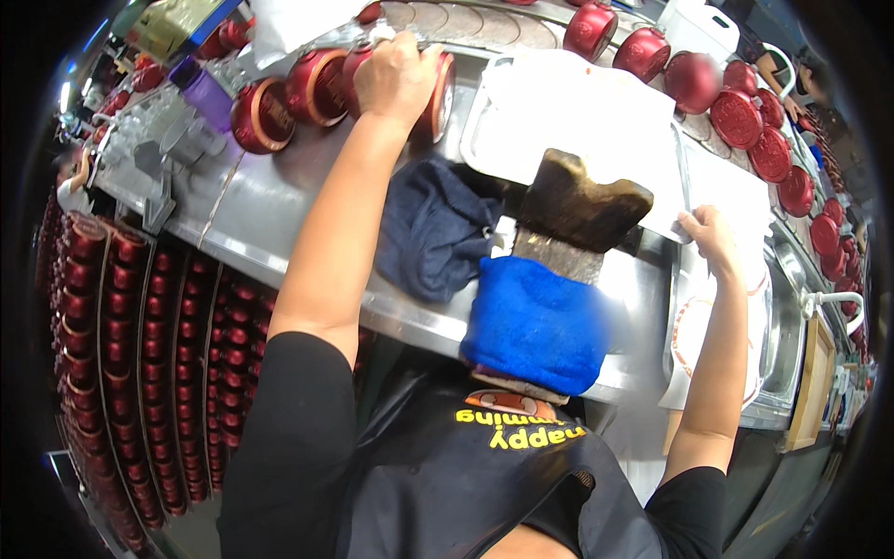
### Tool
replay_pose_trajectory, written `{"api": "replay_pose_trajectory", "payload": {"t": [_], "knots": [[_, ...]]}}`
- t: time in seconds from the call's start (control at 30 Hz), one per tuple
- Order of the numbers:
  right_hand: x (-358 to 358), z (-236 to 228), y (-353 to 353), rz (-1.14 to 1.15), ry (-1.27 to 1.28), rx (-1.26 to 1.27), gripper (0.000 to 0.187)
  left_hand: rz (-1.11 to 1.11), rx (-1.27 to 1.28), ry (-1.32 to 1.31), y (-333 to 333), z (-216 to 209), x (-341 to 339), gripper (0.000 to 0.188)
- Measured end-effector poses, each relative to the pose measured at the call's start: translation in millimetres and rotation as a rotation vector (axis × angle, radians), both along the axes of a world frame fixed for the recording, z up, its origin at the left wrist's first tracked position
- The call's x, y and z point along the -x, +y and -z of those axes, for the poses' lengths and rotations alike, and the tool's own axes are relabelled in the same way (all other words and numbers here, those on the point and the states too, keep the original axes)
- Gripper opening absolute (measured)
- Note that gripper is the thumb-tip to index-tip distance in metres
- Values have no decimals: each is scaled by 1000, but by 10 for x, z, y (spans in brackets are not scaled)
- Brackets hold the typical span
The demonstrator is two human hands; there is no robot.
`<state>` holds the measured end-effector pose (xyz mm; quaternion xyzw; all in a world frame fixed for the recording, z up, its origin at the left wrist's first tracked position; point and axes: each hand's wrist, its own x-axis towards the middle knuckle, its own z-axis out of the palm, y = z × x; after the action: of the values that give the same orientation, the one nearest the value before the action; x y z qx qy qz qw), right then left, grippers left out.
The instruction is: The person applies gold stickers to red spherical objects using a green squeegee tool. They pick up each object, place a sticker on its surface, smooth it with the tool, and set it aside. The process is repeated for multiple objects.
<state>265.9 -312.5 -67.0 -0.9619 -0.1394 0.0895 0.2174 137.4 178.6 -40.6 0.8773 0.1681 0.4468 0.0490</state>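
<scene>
Stainless steel bench (279, 214), racks of red cups below. Left hand (399, 79) grips one red tin (438, 88); right hand (710, 235) pinches white paper (596, 112). Two cloths: navy (433, 233), blue (535, 321).

top: black tee, short sleeves ending above the elbows | front: dark apron, kinda shiny, with yellow lettering and an orange patch up near the chest | arms: bare, no watch or gloves | left hand (399, 79), right hand (710, 233): bare
</scene>
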Motion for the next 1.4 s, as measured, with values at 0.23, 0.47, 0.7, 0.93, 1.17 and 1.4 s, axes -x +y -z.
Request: {"api": "replay_pose_trajectory", "payload": {"t": [0.23, 0.47, 0.7, 0.93, 1.17, 1.4], "knots": [[-1230, -481, 271, -191, -626, -92, 40, -12, 45, 133, 56, -80, -160, 36], [-3048, -665, 933, 223, -385, -55, 63, -48, 52, 287, -26, -217, -6, 41], [-3304, -401, 673, 54, -702, -129, 51, 152, 11, 111, -431, -218, 454, 48], [-2066, -1230, 225, -120, -1071, -76, 43, 490, 374, -48, -875, -318, 666, 40], [-194, -2078, 384, -435, -871, -276, 32, 987, 410, -89, -1944, -658, 492, 91], [1084, -1523, 952, -934, -270, -996, 30, 1633, 1552, 188, -1737, -441, 780, 76]]}}
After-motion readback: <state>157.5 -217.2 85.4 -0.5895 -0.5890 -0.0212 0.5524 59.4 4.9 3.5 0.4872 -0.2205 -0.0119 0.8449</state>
